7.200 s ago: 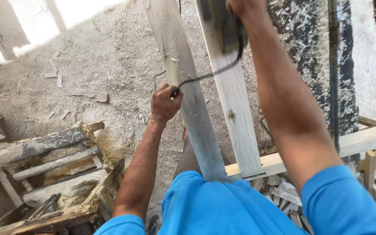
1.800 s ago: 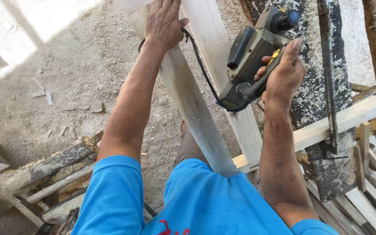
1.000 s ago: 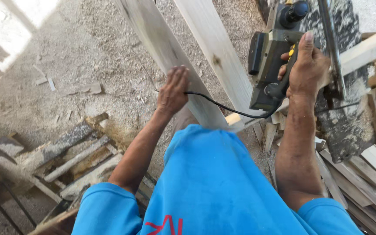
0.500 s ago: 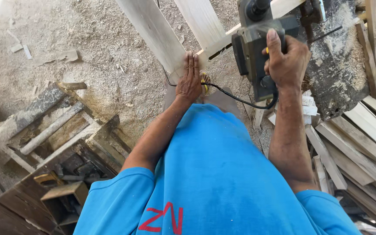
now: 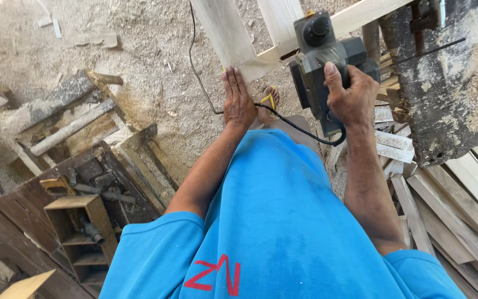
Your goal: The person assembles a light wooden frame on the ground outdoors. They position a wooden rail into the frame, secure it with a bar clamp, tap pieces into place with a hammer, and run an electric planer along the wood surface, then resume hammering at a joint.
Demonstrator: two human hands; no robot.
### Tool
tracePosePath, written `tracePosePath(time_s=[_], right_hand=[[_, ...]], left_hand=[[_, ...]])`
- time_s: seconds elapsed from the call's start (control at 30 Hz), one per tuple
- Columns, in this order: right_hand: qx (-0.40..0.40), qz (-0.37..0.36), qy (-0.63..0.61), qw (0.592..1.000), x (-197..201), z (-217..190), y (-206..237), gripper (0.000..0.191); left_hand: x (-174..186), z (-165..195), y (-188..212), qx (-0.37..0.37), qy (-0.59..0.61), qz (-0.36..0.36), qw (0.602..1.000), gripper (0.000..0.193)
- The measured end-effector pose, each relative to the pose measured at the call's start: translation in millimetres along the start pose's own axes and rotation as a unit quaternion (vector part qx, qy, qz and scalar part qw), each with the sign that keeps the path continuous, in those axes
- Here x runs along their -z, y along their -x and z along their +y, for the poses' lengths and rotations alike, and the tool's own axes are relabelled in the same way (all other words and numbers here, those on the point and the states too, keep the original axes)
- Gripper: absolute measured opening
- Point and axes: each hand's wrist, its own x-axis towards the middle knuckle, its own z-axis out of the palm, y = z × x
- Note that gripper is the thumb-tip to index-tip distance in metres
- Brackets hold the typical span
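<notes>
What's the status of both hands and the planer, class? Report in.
Right hand gripping dark grey electric planer. Left hand flat on pale wooden plank. Black power cord trails between both hands.

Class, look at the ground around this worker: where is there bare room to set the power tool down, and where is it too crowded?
Freest: the sawdust floor between the pale plank and the scrap timbers. Crowded: the stacked offcuts right of the right hand, and the dark wooden boxes lower left.

The electric planer [image 5: 327,61] has a matt dark-grey plastic body; the plank [image 5: 225,33] is pale, smooth bare wood (sawdust coats the rough ground [image 5: 139,66]).
</notes>
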Motion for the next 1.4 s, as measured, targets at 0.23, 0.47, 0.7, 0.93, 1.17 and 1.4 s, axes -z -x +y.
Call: tracePosePath(time_s=[0.23, 0.47, 0.7, 0.93, 1.17, 1.4], right_hand=[[0.050, -0.053, 0.047, 0.996, -38, -2, 14, 0.056], [0.078, -0.098, 0.036, 0.991, -98, 2, 38, 0.062], [0.110, -0.073, 0.045, 0.990, -146, 2, 67, 0.052], [0.093, -0.055, 0.050, 0.993, -158, -5, 78, 0.048], [0.121, -0.032, 0.055, 0.991, -176, -15, 73, 0.047], [0.094, -0.028, 0.056, 0.994, -200, -31, 47, 0.048]], left_hand=[[7, -40, 10, -0.056, -0.072, 0.095, 0.991, 0.091], [25, -98, 44, -0.021, -0.056, -0.033, 0.998, 0.081], [26, -150, 74, -0.026, -0.046, 0.003, 0.999, 0.080], [30, -175, 74, -0.010, -0.011, -0.042, 0.999, 0.083], [28, -183, 58, -0.042, -0.022, -0.010, 0.999, 0.083], [41, -201, 44, 0.004, -0.003, -0.026, 1.000, 0.079]])
